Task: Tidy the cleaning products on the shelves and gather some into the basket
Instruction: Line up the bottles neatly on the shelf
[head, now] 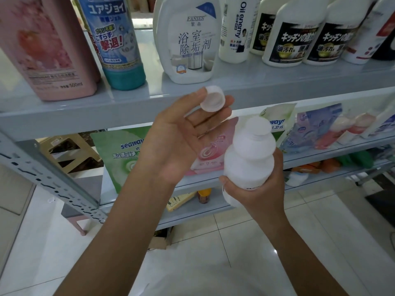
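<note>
In front of the grey shelf unit (235, 90), my right hand (263, 189) grips a white ribbed bottle (250, 154) by its lower body, upright, with its neck uncapped. My left hand (177, 137) is raised palm-up just left of the bottle. Its thumb and fingertips pinch the bottle's white cap (212, 98), hollow side facing me. No basket is in view.
The upper shelf holds a pink 500ml bottle (44, 45), a blue teal-based bottle (116, 41), a white FANSEN jug (190, 39) and black-labelled white bottles (292, 39). Refill pouches (119, 154) fill the lower shelf (320, 154). White tiled floor (213, 253) lies below.
</note>
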The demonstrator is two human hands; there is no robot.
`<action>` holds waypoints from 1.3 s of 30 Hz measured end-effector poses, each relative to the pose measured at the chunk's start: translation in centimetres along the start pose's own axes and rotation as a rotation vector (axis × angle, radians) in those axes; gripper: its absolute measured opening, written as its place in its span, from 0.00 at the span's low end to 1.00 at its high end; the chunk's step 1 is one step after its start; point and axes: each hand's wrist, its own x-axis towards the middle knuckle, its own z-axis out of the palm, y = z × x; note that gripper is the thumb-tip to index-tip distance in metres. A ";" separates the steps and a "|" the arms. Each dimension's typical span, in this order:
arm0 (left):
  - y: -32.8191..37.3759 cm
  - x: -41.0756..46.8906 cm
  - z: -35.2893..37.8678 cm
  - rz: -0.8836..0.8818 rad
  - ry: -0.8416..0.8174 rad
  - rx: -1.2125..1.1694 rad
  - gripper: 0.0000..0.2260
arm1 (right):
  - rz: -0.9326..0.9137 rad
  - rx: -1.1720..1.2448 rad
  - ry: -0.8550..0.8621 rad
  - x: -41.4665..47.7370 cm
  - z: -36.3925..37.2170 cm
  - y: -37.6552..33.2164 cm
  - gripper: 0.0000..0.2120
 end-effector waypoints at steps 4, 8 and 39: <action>-0.2 -0.2 0.2 -0.064 -0.015 -0.029 0.08 | 0.021 0.040 0.045 0.2 0.1 0.0 0.40; -1.0 -0.8 0.8 0.156 -0.096 0.284 0.05 | 0.002 0.029 0.029 0.2 0.2 0.1 0.37; -1.2 2.4 -0.2 0.482 -0.474 0.587 0.05 | 0.322 0.305 -0.486 2.4 -2.8 -0.8 0.34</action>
